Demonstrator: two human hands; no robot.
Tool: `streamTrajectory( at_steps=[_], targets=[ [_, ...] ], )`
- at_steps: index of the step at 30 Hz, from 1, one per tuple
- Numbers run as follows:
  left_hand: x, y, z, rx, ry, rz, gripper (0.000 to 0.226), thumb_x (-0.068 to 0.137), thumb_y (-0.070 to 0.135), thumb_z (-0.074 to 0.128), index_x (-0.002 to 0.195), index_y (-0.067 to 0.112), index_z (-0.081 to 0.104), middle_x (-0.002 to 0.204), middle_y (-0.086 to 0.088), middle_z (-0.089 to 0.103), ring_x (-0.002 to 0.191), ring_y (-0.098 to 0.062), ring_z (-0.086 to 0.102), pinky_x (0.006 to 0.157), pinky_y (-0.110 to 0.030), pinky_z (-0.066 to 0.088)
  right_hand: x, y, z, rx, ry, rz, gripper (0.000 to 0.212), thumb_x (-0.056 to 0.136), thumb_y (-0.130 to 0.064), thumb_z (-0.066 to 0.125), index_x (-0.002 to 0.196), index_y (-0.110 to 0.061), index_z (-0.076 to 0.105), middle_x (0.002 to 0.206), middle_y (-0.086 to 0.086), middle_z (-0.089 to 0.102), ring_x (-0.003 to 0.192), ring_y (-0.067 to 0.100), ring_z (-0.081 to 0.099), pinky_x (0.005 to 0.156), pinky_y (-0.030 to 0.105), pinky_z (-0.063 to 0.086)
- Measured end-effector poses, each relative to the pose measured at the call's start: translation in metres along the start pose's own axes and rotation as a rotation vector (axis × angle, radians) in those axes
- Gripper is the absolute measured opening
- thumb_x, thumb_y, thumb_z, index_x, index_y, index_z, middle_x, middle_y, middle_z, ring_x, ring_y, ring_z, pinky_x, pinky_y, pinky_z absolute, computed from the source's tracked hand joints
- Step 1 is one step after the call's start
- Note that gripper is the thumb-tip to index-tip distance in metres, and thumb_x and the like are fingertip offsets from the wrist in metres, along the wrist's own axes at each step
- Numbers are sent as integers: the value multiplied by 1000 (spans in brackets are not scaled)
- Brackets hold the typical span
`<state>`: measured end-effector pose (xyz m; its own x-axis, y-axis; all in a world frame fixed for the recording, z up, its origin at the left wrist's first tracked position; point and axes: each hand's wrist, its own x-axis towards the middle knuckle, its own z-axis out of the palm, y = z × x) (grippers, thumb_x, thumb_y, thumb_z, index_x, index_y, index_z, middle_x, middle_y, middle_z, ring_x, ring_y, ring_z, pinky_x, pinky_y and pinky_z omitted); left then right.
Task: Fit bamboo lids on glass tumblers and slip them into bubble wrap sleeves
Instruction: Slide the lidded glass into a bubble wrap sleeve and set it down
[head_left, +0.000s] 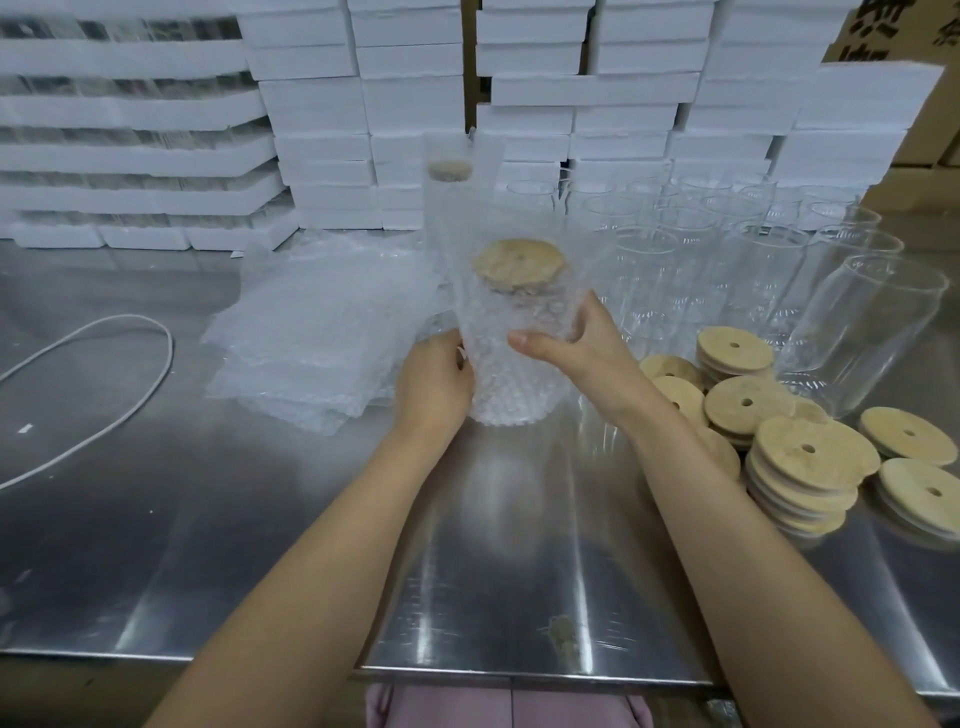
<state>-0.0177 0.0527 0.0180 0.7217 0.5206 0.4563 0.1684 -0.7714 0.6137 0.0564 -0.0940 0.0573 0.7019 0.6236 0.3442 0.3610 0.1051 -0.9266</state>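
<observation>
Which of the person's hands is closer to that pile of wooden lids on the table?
Right. The right hand grips the wrapped glass on its right side, just left of the lid pile. The left hand holds the glass's opposite side, farther from the lids.

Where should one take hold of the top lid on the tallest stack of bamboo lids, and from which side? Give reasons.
Pinch the top lid by its rim, thumb and fingers on opposite edges, coming from above. It is a thin flat disc lying face up on the stack, so its edge is exposed, while its broad face offers nothing to grip.
</observation>
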Motion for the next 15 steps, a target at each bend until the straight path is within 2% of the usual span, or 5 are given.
streamTrajectory(
  at_steps=[4, 6, 8, 11, 15],
  targets=[
    [5, 4, -3, -289, 0, -96, 30, 100, 30, 45, 76, 18, 58, 68, 12, 54, 68, -11, 53, 61, -27, 37, -1, 5, 1, 27, 28, 20, 63, 76, -12, 78, 132, -6, 50, 127, 7, 64, 117, 14, 61, 102, 31, 47],
    [8, 10, -11, -583, -126, -241, 62, 89, 73, 28, 91, 24, 64, 93, 8, 67, 91, -12, 63, 85, -30, 48, -1, 7, 1, 41, 40, 41, 56, 81, -19, 72, 132, -10, 50, 127, 3, 64, 118, 13, 60, 102, 29, 46],
    [10, 9, -16, -753, -272, -179, 96, 62, 96, 25, 116, 26, 61, 124, 7, 63, 117, -9, 57, 104, -31, 43, 1, 5, 4, 126, 70, 69, 51, 85, -35, 59, 130, -13, 52, 130, 3, 62, 123, 16, 58, 106, 34, 44],
    [10, 9, -18, -846, -315, -83, 90, 62, 93, 26, 126, 36, 54, 125, 19, 62, 122, 2, 53, 100, -17, 42, 6, 5, 6, 417, 152, 97, 51, 100, -52, 24, 128, -21, 53, 128, -5, 64, 122, 10, 58, 105, 30, 45],
    [14, 10, -5, -954, -143, -283, 78, 91, 67, 1, 121, 22, 57, 119, 4, 65, 120, -16, 57, 113, -40, 36, 9, 27, 14, 476, 301, 225, 54, 103, -56, 14, 107, -31, 62, 90, -21, 73, 86, -6, 68, 75, 14, 52]
  ],
)
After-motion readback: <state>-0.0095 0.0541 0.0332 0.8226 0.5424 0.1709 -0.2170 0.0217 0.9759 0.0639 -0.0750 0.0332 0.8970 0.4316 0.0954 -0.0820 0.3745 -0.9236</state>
